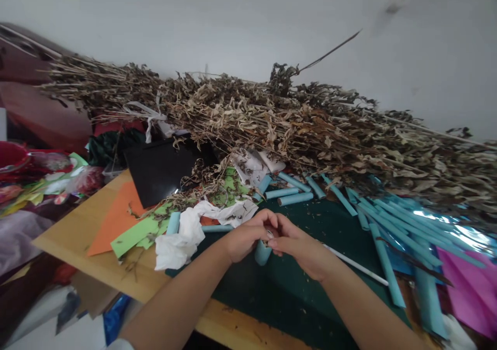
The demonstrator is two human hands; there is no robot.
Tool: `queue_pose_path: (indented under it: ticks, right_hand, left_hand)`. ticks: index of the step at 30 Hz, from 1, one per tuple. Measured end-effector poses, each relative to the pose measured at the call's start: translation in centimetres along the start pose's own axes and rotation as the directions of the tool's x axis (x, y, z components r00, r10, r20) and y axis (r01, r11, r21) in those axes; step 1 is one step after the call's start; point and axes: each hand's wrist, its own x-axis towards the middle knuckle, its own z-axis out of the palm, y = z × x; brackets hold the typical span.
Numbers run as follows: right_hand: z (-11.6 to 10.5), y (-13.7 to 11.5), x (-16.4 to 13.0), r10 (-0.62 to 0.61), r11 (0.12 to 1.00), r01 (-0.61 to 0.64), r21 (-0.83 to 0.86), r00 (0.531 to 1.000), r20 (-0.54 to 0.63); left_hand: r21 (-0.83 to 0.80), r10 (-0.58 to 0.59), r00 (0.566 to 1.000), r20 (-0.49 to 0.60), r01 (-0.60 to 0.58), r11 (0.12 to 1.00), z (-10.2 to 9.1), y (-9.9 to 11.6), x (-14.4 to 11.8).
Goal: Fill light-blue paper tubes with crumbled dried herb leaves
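Note:
Both hands meet over a short, light-blue paper tube (263,255) that stands nearly upright on the dark green mat (267,293). My left hand (248,236) curls closed around the tube's top from the left. From the right, my right hand (297,241) is closed at the same rim, its thumb and fingers pressed to it. Brownish bits and a small pale spot show at the tube's mouth, too small to name. Crumpled white tissue (180,238) lies left of my left hand. A thin white stick (357,263) rests right of my right hand.
Dried leafy stalks (272,117) are heaped along the wall. Several blue paper tubes (295,199) lie behind my hands, with more rolls (404,225) at the right. A black flat panel (163,169), orange paper (118,220) and green paper (142,233) are at the left on the wooden table (70,231).

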Motion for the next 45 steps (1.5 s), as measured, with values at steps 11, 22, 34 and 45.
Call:
queue_pose_path:
  ticks: [11, 22, 34, 45]
  right_hand:
    - [-0.1, -1.7, -0.4, 0.074, 0.931, -0.086, -0.355, 0.996, -0.045]
    - [0.9, -3.7, 0.6, 0.258, 0.889, -0.227, -0.399, 0.966, 0.026]
    - [-1.8, -1.2, 0.2, -0.057, 0.983, 0.042, 0.18, 0.996, 0.075]
    - [-2.6, -0.6, -2.1, -0.501, 0.586, 0.473, -0.657, 0.85, 0.164]
  left_hand:
    - [0.142, 0.053, 0.998, 0.039, -0.058, 0.988, -0.6, -1.2, 0.1]
    - [0.322, 0.027, 0.969, 0.247, -0.108, 0.941, -1.3, 0.1, -0.8]
    - [0.257, -0.046, 0.99, 0.133, 0.01, 0.966, -1.0, 0.1, -0.3]
    - [0.146, -0.036, 0.999, 0.027, 0.032, 0.989, -0.1, -1.0, -0.2]
